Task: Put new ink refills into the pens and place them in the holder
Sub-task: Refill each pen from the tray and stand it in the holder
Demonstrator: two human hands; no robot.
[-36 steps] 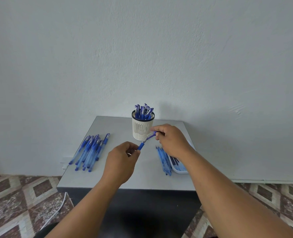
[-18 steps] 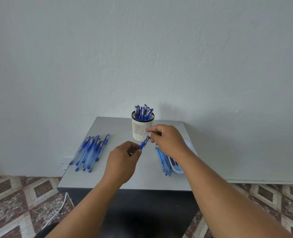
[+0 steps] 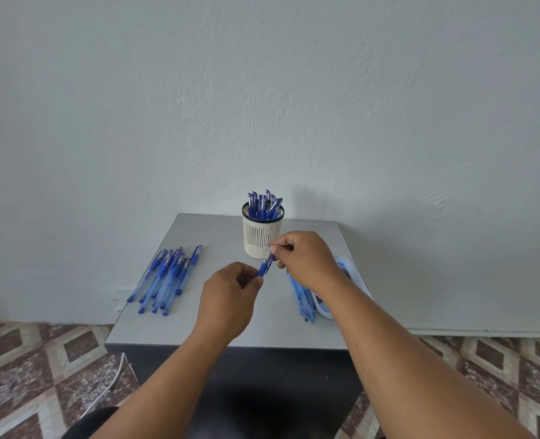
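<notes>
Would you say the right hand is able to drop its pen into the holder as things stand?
Probably yes. The right hand is just in front of the holder with nothing between, but the left hand also grips the pen and must release first.

The grey surface [image 3: 218, 324] carried a holder [image 3: 262, 237] at its back, pens [image 3: 164, 280] to the holder's left, refills [image 3: 302, 299] and a tray [image 3: 347, 267] to its right.

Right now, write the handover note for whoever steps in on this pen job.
Left hand grips the lower end of a blue pen; right hand pinches its upper end, in front of the holder.
Done: a bunch of pens stands in the holder.
Left: finish this pen and put it in; a pile of pens lies at the table's left; more blue sticks lie beside the white tray on the right.
</notes>
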